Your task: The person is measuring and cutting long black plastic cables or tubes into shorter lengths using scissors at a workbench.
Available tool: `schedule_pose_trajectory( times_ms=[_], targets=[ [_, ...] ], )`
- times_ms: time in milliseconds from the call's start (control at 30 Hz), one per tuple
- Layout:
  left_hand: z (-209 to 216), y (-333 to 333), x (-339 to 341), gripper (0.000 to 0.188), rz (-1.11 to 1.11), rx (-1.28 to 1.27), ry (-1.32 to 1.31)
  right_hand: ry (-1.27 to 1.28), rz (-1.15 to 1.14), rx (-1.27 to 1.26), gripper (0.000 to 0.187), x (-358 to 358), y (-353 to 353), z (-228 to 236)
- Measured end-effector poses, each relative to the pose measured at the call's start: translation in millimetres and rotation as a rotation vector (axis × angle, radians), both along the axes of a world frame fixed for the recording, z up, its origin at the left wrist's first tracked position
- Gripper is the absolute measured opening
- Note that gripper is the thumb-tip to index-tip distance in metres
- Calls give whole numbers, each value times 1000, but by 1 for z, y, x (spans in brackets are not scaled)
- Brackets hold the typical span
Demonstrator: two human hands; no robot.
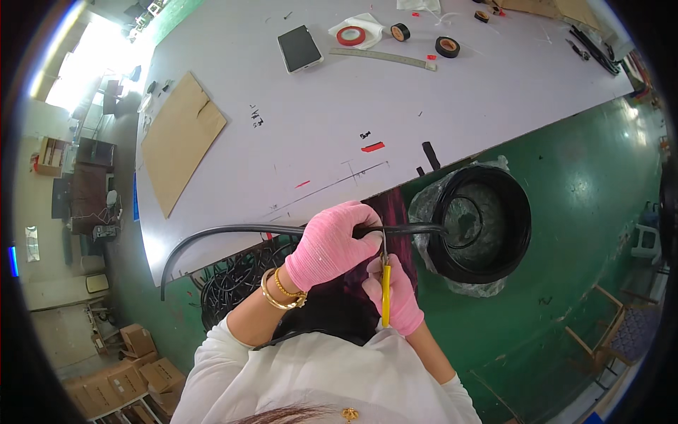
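Observation:
My left hand [330,244], in a pink glove, is closed around a black cable [247,229] near the table's front edge. Leftward from the hand the cable runs over the table, then curves down past the edge at its left end. On the other side it leads to a large black cable coil [521,226] wrapped in clear plastic. My right hand [397,297], also gloved in pink, is closed on yellow-handled cutters [386,297]. Their metal jaws meet the cable just right of my left hand; whether they have cut into it I cannot tell.
On the white table [311,127] lie a sheet of brown cardboard [182,141], a dark-screened phone [299,49], a steel ruler [381,58] and tape rolls [447,47]. A tangle of black cable pieces [233,283] sits below the front edge. A chair [621,332] stands at right.

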State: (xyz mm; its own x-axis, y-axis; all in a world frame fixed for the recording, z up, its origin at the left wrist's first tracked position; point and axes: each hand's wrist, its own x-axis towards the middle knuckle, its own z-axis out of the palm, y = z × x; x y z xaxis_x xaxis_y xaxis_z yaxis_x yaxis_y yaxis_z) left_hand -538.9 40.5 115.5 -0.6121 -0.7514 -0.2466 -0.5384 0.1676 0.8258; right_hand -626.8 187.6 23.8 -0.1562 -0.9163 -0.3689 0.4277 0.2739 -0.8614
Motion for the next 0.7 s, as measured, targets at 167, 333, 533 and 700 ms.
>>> schedule_pose_trajectory(
  times_ms=[167,333,533,700],
  targets=[
    [1,1,2,14,3,5,19,-510,-151,108,13,3,0,-6],
    [1,0,4,11,-6,14,41,-1051,-334,281,20,4,0,-14],
    [6,-11,5,38,-122,142,50,66,-32,93,27,4,7,-5],
    [12,-35,-1,60,-340,671,133,608,13,-80,28,6,12,-2]
  ],
)
